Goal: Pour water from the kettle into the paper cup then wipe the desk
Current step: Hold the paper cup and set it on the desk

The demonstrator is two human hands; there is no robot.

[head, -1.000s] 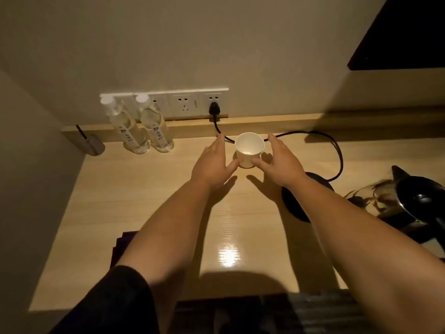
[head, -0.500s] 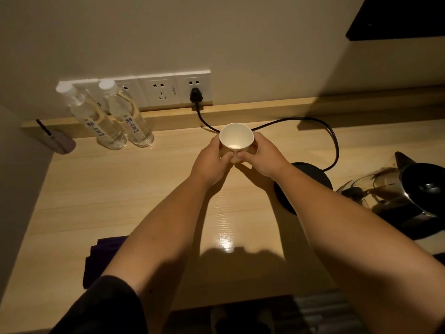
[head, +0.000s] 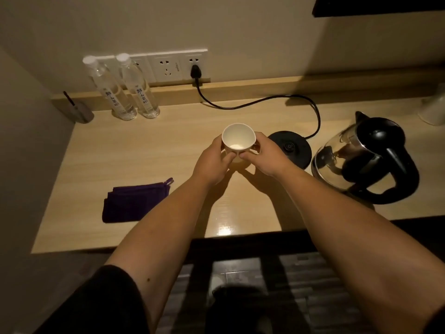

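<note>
A white paper cup [head: 238, 138] is held upright over the middle of the wooden desk [head: 149, 155], its mouth facing me and nothing inside. My left hand [head: 213, 162] grips its left side and my right hand [head: 263, 156] grips its right side. A glass kettle [head: 361, 157] with black lid and handle stands off its base at the right. Its round black base [head: 292, 147] lies just beyond my right hand. A folded purple cloth [head: 134, 200] rests at the front left.
Two clear water bottles [head: 125, 90] stand at the back left below a row of wall sockets [head: 173, 66]. A black cord [head: 260, 102] runs from a socket to the base. A grey holder [head: 81, 112] sits in the back left corner. A pale object [head: 433, 109] is at the right edge.
Both hands closed on the cup at the back of the desk and brought it toward me to the middle. The view tilted down, showing the purple cloth and the whole kettle.
</note>
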